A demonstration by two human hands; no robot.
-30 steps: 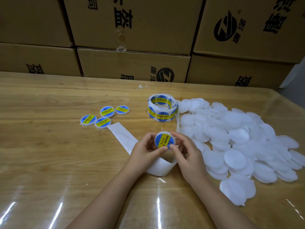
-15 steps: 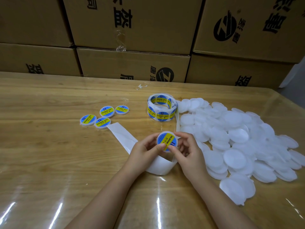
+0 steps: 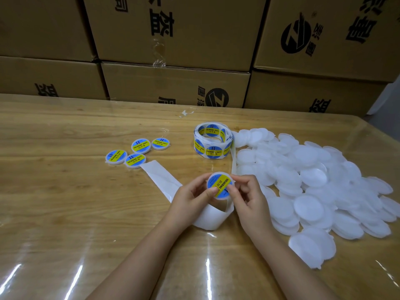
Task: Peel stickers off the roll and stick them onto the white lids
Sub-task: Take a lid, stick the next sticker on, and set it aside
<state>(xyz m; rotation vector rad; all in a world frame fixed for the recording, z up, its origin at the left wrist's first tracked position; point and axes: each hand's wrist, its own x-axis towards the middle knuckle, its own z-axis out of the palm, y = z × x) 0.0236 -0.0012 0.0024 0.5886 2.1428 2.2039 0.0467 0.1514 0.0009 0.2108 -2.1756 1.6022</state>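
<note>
Hands: left hand (image 3: 192, 197) | right hand (image 3: 249, 195) | both pinch stickered lid (image 3: 219, 184), thumbs atop

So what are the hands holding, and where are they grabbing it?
One stickered lid. The left hand and the right hand pinch its rim from either side, both thumbs pressing on its top.

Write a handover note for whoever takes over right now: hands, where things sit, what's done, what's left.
Left hand and right hand: both pinch one lid, thumbs on its sticker.
Sticker roll: upright behind the hands, empty backing strip trailing left.
Done: four stickered lids lie at left; the held one has its sticker on.
Left: set it with those four, then work through the pile of plain white lids at right.
</note>
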